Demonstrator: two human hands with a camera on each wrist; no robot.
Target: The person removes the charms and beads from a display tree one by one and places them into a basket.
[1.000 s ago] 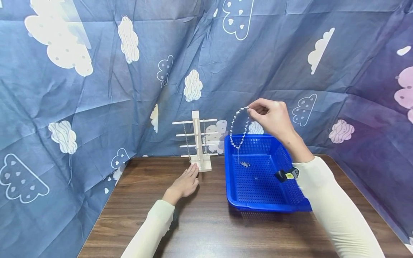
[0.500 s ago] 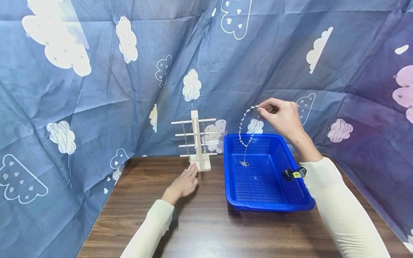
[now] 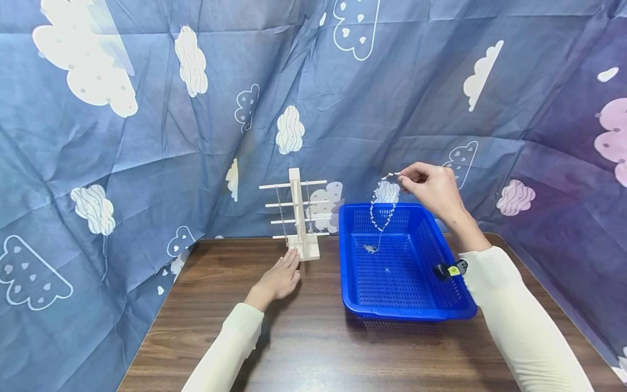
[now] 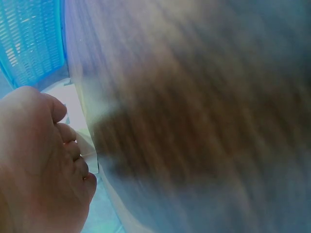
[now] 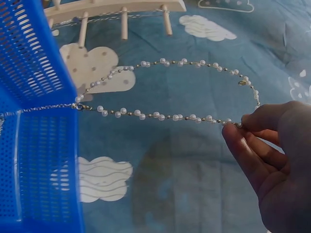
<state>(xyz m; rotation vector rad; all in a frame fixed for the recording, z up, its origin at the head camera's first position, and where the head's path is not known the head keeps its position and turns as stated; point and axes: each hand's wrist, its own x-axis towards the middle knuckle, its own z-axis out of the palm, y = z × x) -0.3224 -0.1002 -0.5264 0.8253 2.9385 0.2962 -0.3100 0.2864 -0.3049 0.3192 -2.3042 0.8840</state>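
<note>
My right hand (image 3: pixel 433 190) pinches a white pearl-bead necklace (image 5: pixel 142 116) between thumb and fingertips. The necklace hangs as a narrow loop over the back of the blue basket (image 3: pixel 406 314). From the loop's lower end a thin silver chain runs down to a small tangled heap of chain (image 3: pixel 370 249) on the basket floor. To the left, a pale wooden stand (image 3: pixel 298 204) with several crossbars stands upright. My left hand (image 3: pixel 279 279) lies with its fingers extended, fingertips on the stand's base. Silver chains (image 3: pixel 281 209) hang from the stand's bars on both sides.
The basket stands on a brown wooden table (image 3: pixel 303 343), to the right of the stand. Close behind both hangs a blue cloth (image 3: pixel 235 136) with cloud prints. A wrist camera (image 3: pixel 450 269) sits on the right arm above the basket's right wall.
My right hand has moved right and then down, taking the bead loop with it. The chain below the loop now slants to its heap. My left hand stays on the stand's base.
</note>
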